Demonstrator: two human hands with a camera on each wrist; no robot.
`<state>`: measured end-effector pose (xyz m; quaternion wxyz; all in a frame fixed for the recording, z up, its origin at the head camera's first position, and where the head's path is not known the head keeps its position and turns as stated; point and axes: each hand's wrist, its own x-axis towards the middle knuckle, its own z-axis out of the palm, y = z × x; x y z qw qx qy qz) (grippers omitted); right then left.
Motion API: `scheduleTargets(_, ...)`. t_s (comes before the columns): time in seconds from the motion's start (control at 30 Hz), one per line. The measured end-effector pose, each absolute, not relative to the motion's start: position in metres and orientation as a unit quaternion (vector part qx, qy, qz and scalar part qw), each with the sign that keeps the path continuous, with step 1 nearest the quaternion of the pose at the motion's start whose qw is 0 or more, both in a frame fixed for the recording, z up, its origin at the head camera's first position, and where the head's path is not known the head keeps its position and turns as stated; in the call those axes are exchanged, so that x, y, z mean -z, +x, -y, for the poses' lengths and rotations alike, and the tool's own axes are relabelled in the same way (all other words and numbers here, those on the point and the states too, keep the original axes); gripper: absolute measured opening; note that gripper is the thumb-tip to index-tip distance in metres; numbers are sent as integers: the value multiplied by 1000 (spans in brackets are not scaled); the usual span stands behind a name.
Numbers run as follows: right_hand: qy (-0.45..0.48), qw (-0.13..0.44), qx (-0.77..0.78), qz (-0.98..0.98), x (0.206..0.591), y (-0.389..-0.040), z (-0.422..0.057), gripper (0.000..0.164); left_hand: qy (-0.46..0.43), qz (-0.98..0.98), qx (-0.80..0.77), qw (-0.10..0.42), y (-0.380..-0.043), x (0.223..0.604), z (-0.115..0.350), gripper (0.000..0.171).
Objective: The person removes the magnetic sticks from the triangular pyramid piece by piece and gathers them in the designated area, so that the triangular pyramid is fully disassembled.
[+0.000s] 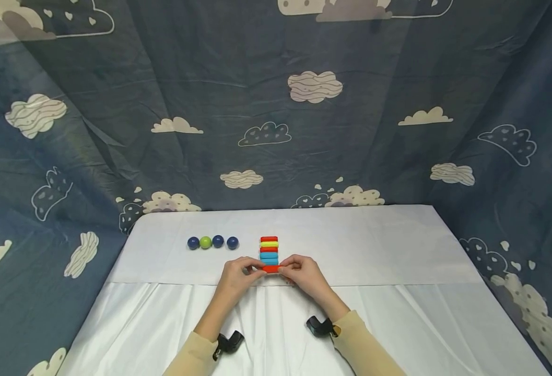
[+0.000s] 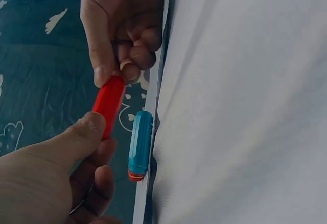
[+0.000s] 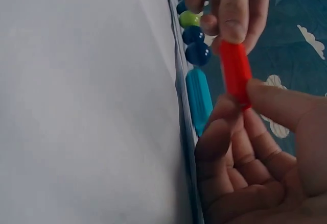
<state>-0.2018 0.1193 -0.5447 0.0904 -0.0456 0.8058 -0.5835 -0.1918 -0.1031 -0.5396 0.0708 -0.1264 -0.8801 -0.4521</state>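
Both hands pinch one small red block (image 1: pixel 271 269) between them, an end each. My left hand (image 1: pixel 238 275) grips its left end with thumb and fingers; my right hand (image 1: pixel 306 274) has the right end. In the left wrist view the red block (image 2: pixel 109 101) is held up off the cloth, and the right wrist view shows the same red block (image 3: pixel 235 75) between the fingertips. Just beyond it, a column of similar blocks lies on the table: two blue blocks (image 1: pixel 269 258) nearest, then a red, a yellow (image 1: pixel 269 244) and a red one.
To the left of the column, dark blue balls (image 1: pixel 232 242) and one green ball (image 1: pixel 205 242) sit in a row. White cloth (image 1: pixel 374 245) covers the table, and a dark curtain (image 1: pixel 276 156) with printed clouds hangs behind it and at the sides.
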Motion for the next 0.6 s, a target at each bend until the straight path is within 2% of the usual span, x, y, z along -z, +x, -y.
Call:
scheduleTargets(0.23,-44,73,552,-829,548,-205,-110,14,-89,885,453,67,-194,546,106,13)
scheduleTargets(0.6,-48,43,517,-853,552,-204,-106,8,-92,912,392,83,-198,552,102,13)
